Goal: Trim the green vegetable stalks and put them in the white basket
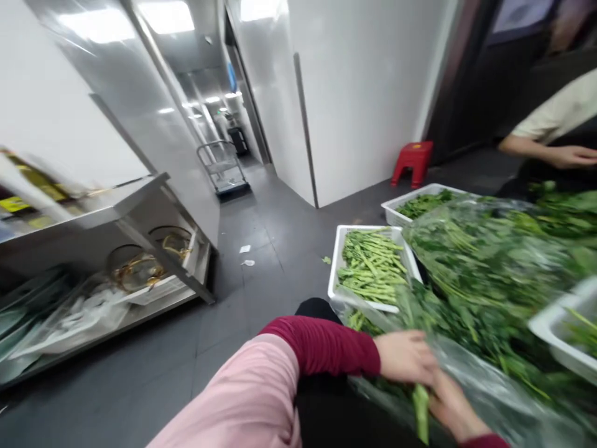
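Observation:
My left hand [405, 357] and my right hand [451, 398] meet at the lower right, both closed around a leafy green stalk [421, 414]. Its thick pale stem points down below my fingers, and its leaves rise above them. Just beyond my hands, a white basket [333, 274] holds many trimmed green stems [373, 264]. A large heap of leafy greens [494, 267], partly under clear plastic [480, 373], spreads to the right. Some blur softens the fingers.
A second white basket [389, 214] with greens stands behind, another [543, 330] at the right edge. A person's hand [576, 155] shows at upper right. Farther off are a red stool [413, 163] and a cart [224, 168]. A metal shelf [140, 239] stands left.

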The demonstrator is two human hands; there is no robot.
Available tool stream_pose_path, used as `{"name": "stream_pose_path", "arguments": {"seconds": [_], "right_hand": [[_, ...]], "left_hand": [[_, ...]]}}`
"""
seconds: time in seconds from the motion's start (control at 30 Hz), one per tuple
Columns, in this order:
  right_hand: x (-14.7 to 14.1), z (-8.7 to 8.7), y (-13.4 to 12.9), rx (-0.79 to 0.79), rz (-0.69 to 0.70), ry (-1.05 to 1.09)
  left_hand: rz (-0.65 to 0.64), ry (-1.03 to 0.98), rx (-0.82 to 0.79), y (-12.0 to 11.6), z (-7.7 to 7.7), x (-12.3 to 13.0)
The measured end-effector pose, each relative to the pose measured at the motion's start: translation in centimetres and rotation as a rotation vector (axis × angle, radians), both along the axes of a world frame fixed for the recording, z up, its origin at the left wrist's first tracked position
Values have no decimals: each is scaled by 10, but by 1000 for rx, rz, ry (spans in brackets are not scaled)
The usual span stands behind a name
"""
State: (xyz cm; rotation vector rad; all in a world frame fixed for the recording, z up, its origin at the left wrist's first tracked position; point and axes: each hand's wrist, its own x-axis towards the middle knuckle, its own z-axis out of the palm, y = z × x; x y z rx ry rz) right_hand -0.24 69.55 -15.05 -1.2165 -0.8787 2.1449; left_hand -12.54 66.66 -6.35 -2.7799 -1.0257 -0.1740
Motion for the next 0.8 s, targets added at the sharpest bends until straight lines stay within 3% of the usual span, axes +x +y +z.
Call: {"name": "stream_pose_path", "arguments": {"seconds": [0.07, 0.13, 0.23, 0.3, 0.43, 0.57, 0.67, 0.8], "right_hand": [[-5, 26, 5, 15, -61, 59], [-11, 48, 5, 74, -79, 84], [-20, 65, -1, 268, -204, 37], [-23, 69, -7, 428, -208, -32], [-18, 73, -22, 663, -173, -265], [-7, 82, -31, 740, -205, -322], [-2, 91, -27, 662, -224, -247], [0, 100, -11, 662, -295, -276]], "left_hand": [[153, -155, 19, 1, 3, -2], [464, -432, 25, 1, 4, 0], [761, -882, -53, -7, 2, 7], [783, -1119, -203, -20, 1, 9], [665, -1454, -667, -46, 9, 8], [592, -1744, -1075, -56, 21, 9], [536, -1740, -1156, -57, 21, 15], [637, -1587, -1083, -54, 12, 22]]}}
